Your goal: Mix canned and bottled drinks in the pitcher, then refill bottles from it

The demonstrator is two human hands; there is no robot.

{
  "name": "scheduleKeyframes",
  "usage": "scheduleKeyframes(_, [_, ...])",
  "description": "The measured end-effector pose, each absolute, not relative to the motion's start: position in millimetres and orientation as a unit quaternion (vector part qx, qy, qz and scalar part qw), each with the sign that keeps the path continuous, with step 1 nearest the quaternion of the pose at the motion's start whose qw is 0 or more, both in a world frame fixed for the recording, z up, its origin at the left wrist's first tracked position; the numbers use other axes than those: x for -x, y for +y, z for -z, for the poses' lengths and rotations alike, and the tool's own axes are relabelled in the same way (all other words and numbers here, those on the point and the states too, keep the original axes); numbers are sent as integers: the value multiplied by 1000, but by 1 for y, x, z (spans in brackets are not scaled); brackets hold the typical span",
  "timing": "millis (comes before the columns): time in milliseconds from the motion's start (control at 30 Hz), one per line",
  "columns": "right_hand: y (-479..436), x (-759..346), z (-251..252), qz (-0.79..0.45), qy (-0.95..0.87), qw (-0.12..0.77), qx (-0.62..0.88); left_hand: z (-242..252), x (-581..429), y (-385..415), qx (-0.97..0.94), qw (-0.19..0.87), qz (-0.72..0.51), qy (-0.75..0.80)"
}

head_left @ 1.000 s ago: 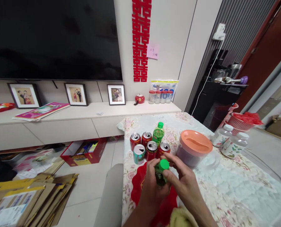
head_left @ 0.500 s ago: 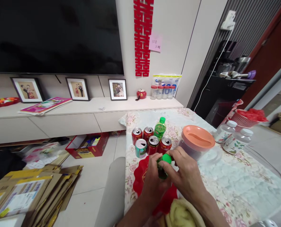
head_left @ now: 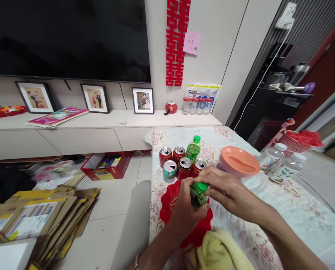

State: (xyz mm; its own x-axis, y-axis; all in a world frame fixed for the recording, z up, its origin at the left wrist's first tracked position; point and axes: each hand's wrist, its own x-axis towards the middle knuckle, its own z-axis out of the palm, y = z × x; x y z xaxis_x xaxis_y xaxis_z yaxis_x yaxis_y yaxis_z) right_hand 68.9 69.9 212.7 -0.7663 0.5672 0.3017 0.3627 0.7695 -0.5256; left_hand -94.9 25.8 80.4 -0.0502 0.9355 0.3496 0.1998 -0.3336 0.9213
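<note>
My left hand [head_left: 183, 208] is wrapped round a small plastic bottle [head_left: 198, 199] with a green cap, held upright over a red scalloped tray [head_left: 166, 205]. The fingers of my right hand [head_left: 226, 187] are closed round the green cap [head_left: 202, 186] from the right side. Just beyond the hands stand several red drink cans [head_left: 184, 167] and one teal can [head_left: 169, 171], their tops facing up. Behind them is another bottle with a green cap, a green drink bottle [head_left: 193, 149]. A yellow-green towel [head_left: 222, 251] lies at the tray's near edge.
To the right on the flowered tablecloth [head_left: 269, 210] stand a tub with an orange lid [head_left: 239, 161] and two clear jars [head_left: 287, 168]. A white cabinet [head_left: 102, 122] with picture frames runs along the wall. Flattened cardboard [head_left: 63, 213] and a red box [head_left: 107, 167] lie on the floor at left.
My right hand has turned on the cap, its forearm swinging out to the right. The bottle has tilted a little, showing more of its side. The view has shifted slightly.
</note>
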Motion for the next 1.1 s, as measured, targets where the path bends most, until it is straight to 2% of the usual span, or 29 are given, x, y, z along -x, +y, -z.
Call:
scheduleKeyframes(200, [64, -69, -211, -177, -885, 226, 367, -79, 94, 28, -614, 303, -573, 451])
scheduleKeyframes(300, [64, -64, -212, -153, -907, 213, 329, -80, 95, 28, -618, 304, -574, 443])
scheduleKeyframes(500, [70, -62, -227, -189, -933, 148, 268, -88, 97, 25, -605, 336, -558, 458])
scheduleKeyframes(733, [71, -65, -227, -196, -940, 142, 242, -86, 97, 26, -605, 352, -556, 448])
scheduleKeyframes(933, [67, -64, -226, -133, -938, 133, 292, -87, 98, 26, -612, 341, -550, 455])
scheduleKeyframes(1100, [64, -56, -220, -12, -941, 135, 311, -82, 97, 27, -625, 312, -560, 444])
